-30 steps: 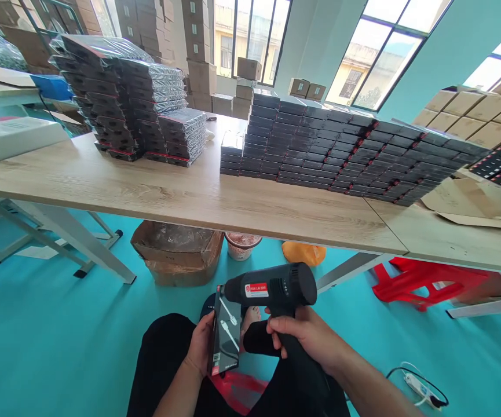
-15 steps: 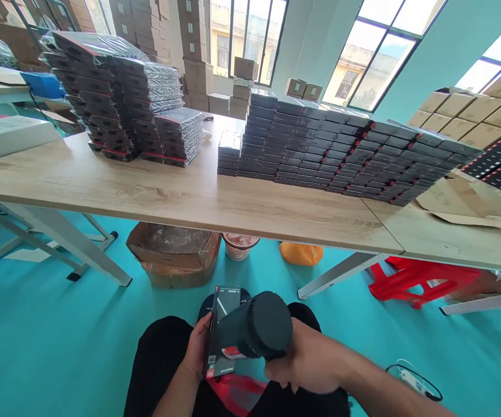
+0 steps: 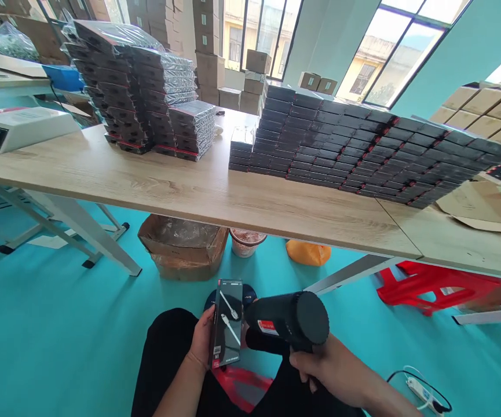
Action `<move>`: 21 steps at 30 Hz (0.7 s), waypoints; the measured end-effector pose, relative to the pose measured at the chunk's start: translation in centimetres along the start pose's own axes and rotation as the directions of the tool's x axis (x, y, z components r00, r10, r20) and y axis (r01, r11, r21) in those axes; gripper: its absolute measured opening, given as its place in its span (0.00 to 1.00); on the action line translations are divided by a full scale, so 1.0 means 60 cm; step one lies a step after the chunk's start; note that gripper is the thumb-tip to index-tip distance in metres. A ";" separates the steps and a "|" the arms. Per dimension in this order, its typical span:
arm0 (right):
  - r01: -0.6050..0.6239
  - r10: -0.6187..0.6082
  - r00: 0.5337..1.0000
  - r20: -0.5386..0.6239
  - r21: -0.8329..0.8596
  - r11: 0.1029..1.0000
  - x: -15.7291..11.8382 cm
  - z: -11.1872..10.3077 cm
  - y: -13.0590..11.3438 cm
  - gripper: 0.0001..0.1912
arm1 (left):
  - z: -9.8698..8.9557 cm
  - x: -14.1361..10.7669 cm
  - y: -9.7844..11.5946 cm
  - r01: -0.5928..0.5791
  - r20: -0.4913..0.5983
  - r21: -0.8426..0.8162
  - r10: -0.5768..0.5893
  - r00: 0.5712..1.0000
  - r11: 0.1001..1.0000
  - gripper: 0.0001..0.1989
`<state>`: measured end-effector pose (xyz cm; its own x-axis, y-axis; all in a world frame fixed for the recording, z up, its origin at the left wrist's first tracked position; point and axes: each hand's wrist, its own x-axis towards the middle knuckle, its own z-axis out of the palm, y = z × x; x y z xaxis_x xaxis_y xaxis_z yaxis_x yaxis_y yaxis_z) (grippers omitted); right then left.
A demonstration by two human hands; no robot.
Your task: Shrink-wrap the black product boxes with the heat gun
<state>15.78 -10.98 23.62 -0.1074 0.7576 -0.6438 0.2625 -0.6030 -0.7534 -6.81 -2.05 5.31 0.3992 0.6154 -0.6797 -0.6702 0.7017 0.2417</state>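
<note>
Over my lap, my left hand (image 3: 201,343) is closed around the left edge of a slim dark retail box (image 3: 229,341), held upright. White cable plugs are pictured on its front. My right hand (image 3: 335,368) grips the handle of a black heat gun (image 3: 278,317) with a red-and-white label. Its barrel points left toward the box, with the round back end facing up and right. The nozzle end sits close beside the box's right edge; whether they touch, I cannot tell.
A wooden table (image 3: 189,194) spans the front. On it stand a plastic-wrapped stack of boxes (image 3: 124,92) and a long wall of dark boxes (image 3: 341,142). Below are an open carton (image 3: 185,263), a bucket (image 3: 245,246), an orange bag (image 3: 308,253) and a red stool (image 3: 436,286). A power strip (image 3: 424,394) lies right.
The heat gun has swung rightward off the front of the box, and its barrel lies more sideways. The box's pictured cable now shows fully. My view has shifted slightly left.
</note>
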 end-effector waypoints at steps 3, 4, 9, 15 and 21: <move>0.105 -0.114 0.993 0.038 0.192 0.976 0.017 0.013 -0.005 0.09 | 0.003 0.004 -0.003 -0.036 -0.037 0.048 0.038 0.999 0.998 0.11; 0.155 -0.164 0.986 0.019 0.238 0.959 0.023 0.016 -0.014 0.09 | 0.004 0.007 -0.004 -0.060 -0.041 0.063 0.062 0.997 0.996 0.09; 0.211 -0.186 0.971 -0.149 0.171 0.962 0.046 -0.007 -0.055 0.09 | 0.006 0.004 -0.005 -0.023 0.001 0.109 0.023 1.000 0.994 0.14; 0.063 -0.083 0.991 0.110 0.176 0.982 0.024 -0.030 0.003 0.08 | -0.004 -0.001 0.002 -0.075 -0.038 0.051 0.077 0.996 0.996 0.15; 0.072 -0.058 0.997 -0.053 0.323 0.944 0.004 -0.011 0.050 0.14 | -0.018 0.031 0.010 -0.155 -0.026 -0.024 0.154 0.988 0.988 0.18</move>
<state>17.17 -12.43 21.30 -0.0710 0.8034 -0.5912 -0.0698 -0.5953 -0.8005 -7.17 -0.90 3.45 0.2747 0.7065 -0.6523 -0.7384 0.5895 0.3275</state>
